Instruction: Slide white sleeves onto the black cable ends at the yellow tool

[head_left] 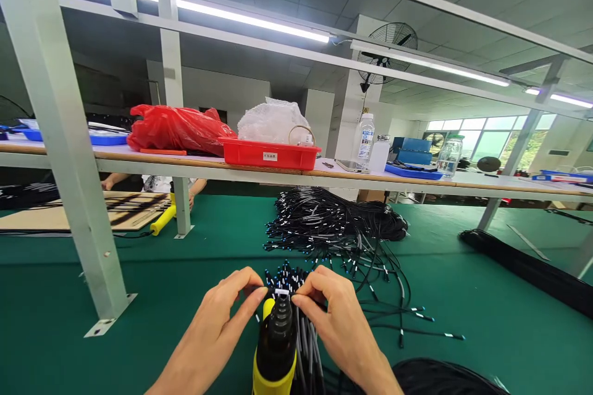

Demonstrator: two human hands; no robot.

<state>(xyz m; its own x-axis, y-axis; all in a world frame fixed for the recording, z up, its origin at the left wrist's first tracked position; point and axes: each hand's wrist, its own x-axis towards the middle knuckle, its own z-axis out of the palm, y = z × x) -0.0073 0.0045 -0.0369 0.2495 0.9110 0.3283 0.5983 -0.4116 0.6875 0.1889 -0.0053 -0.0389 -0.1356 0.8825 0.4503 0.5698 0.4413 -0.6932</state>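
Note:
A thin black cable with a white sleeve (281, 291) is stretched level between my two hands. My left hand (227, 318) pinches its left end between thumb and forefinger. On the other side, my right hand (336, 321) pinches the cable the same way. Just below the sleeve is the ridged black nozzle of a yellow and black heat gun (275, 355); whether they touch I cannot tell. A bundle of grey and black cables (309, 345) with blue-and-white tips lies beside and behind the heat gun.
A large pile of black cables (328, 216) covers the green table's middle. Black cable coils (440, 376) lie front right, a long black bundle (523, 265) further right. The shelf above holds a red tray (271, 157). Another person's hand (197, 188) is near a yellow tool (163, 220).

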